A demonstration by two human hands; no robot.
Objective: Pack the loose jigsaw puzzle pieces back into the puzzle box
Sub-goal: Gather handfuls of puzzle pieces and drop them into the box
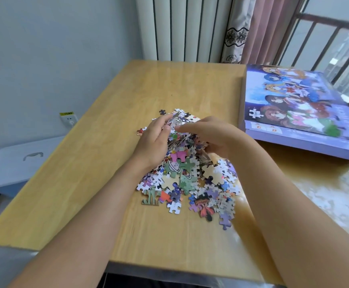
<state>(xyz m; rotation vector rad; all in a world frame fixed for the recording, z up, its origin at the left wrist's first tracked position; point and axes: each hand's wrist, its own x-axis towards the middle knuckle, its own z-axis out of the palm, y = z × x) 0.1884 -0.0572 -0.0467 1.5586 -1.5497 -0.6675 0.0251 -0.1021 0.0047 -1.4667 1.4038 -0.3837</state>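
Scooping puzzle pieces (187,173) between left hand (156,138) and right hand (213,136), both grips curled round a clump.
I'd squeeze palms inward, lift level, then swing right to the puzzle box (306,113).

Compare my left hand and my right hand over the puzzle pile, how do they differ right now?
The left hand holds a bunch of puzzle pieces in curled fingers, raised at the far side of the pile. The right hand lies palm down over the middle of the pile, its fingers reaching left; whether it holds pieces is hidden. The left hand's back faces the camera more edge-on. Both are bare and over the pile.
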